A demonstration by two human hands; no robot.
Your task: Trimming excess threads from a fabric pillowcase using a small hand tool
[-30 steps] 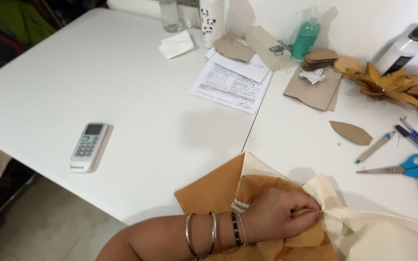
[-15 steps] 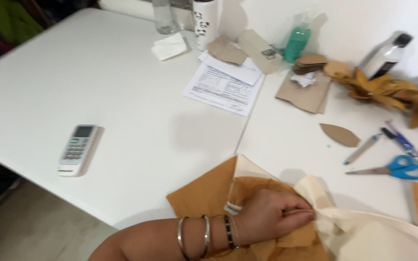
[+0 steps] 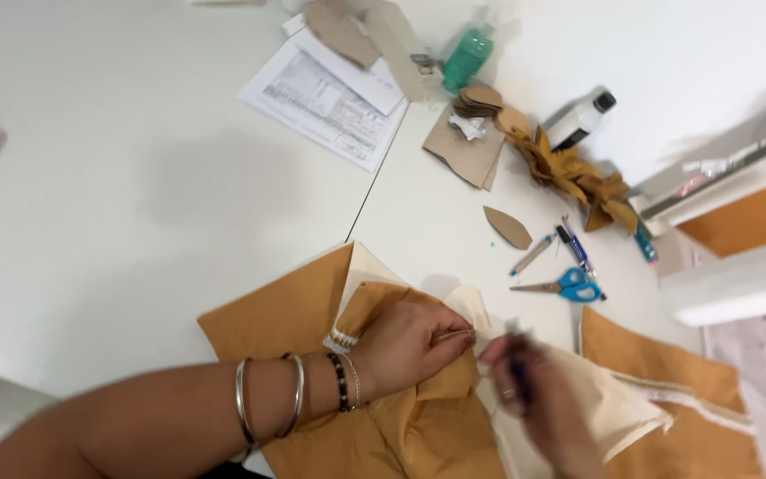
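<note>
Pinching mustard cloth (image 3: pixel 418 426) near the scissors (image 3: pixel 569 286), my left hand (image 3: pixel 410 346) holds firm; my blurred right hand (image 3: pixel 525 390) has just arrived, grip unclear, joining the sewing work.

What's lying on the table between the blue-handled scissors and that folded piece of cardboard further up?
In the head view, between the blue-handled scissors and the folded cardboard lie a leaf-shaped brown cutout and a pen; the rest is bare white table.
</note>
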